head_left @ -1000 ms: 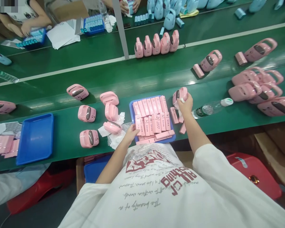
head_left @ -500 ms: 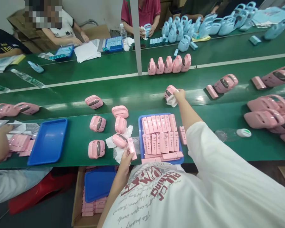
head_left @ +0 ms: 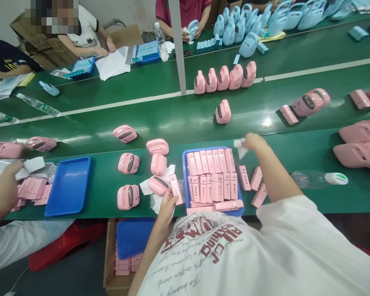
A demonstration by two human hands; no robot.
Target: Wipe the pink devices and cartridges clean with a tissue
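One pink device (head_left: 223, 112) now stands alone on the belt's far strip, released; the right hand (head_left: 253, 142) pinches a white wipe (head_left: 239, 148) above the tray's (head_left: 185, 181) far-right corner, while the left hand (head_left: 168, 201) grips a pink bar (head_left: 176, 189).

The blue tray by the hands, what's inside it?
The blue tray holds rows of flat pink boxes, packed side by side, with a few lying crosswise at the near edge. The boxes cover almost the whole tray floor, so anything under them cannot be seen.
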